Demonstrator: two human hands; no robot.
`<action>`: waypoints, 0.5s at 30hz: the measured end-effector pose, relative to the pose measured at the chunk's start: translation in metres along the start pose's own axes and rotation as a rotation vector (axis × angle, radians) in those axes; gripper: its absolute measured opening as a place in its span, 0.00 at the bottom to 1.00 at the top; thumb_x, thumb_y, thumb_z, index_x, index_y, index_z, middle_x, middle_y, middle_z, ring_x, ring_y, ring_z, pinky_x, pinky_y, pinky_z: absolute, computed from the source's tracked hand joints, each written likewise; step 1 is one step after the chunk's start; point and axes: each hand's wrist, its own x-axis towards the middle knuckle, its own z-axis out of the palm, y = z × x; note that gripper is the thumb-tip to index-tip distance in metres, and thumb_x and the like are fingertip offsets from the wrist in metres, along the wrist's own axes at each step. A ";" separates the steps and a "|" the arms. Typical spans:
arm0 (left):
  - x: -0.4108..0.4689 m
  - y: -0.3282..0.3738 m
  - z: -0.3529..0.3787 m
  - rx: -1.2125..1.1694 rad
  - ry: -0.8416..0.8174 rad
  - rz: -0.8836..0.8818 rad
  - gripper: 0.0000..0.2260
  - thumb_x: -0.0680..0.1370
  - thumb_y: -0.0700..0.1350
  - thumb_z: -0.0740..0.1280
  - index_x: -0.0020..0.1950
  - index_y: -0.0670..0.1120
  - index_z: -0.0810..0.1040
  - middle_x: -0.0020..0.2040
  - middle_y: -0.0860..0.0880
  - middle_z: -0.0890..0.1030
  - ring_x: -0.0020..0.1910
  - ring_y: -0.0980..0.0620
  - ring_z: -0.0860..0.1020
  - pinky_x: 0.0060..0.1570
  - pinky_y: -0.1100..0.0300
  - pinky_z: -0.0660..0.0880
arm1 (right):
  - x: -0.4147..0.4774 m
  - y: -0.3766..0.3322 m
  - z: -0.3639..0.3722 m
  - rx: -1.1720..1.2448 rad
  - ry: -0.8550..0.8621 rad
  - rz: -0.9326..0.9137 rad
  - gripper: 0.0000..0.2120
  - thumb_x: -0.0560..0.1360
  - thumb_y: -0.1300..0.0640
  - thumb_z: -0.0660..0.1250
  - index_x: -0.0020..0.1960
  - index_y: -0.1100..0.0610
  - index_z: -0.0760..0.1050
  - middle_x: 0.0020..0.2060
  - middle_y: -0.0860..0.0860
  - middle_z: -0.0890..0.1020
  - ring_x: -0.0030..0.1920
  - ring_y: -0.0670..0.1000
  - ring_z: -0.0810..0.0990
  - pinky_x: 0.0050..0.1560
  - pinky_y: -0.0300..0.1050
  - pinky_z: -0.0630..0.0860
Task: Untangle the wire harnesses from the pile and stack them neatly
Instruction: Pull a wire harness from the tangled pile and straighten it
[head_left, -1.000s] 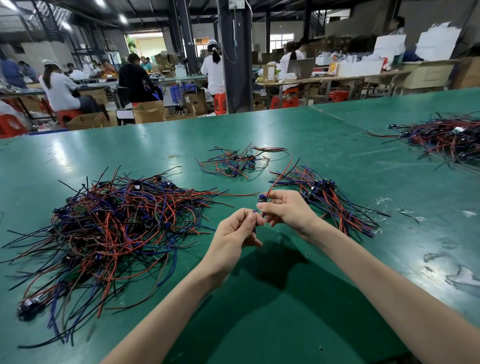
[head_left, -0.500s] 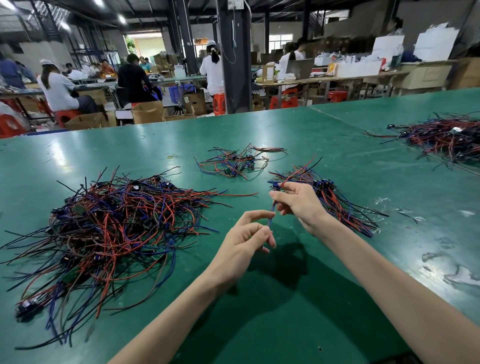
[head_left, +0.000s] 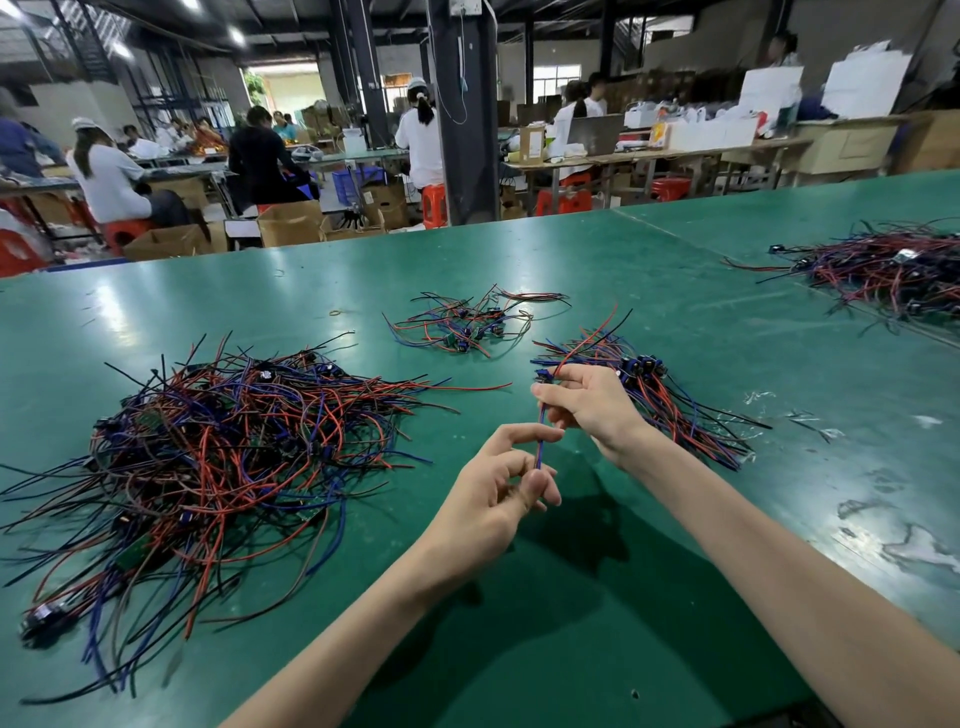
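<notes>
At frame centre my right hand (head_left: 587, 410) pinches one harness (head_left: 540, 441) near its connector, and my left hand (head_left: 498, 493) pinches its lower end. The tangled pile (head_left: 223, 441) lies left, the neat stack (head_left: 675, 410) just right, with bare table (head_left: 571, 634) below.

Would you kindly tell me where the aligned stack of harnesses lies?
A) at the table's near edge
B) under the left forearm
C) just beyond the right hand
C: the aligned stack lies just beyond the right hand, partly hidden by it.
</notes>
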 end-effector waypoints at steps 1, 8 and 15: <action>0.000 -0.001 0.000 0.007 -0.001 0.000 0.15 0.80 0.35 0.58 0.37 0.47 0.75 0.62 0.49 0.72 0.50 0.60 0.77 0.49 0.62 0.75 | 0.000 0.000 0.000 -0.004 -0.001 0.001 0.06 0.74 0.67 0.68 0.40 0.60 0.76 0.26 0.52 0.77 0.21 0.43 0.72 0.23 0.35 0.69; 0.001 -0.007 -0.002 0.032 0.043 0.037 0.14 0.80 0.35 0.59 0.36 0.38 0.76 0.60 0.50 0.74 0.48 0.58 0.77 0.49 0.63 0.74 | -0.002 0.000 0.003 -0.011 -0.023 0.022 0.03 0.74 0.67 0.68 0.43 0.62 0.75 0.30 0.56 0.76 0.22 0.43 0.71 0.25 0.36 0.69; 0.003 -0.009 0.000 0.026 0.072 0.071 0.14 0.79 0.43 0.59 0.35 0.47 0.77 0.58 0.53 0.75 0.48 0.57 0.77 0.46 0.60 0.77 | -0.002 0.004 0.007 -0.045 -0.044 0.018 0.05 0.74 0.68 0.68 0.42 0.61 0.74 0.30 0.57 0.76 0.25 0.47 0.72 0.29 0.40 0.70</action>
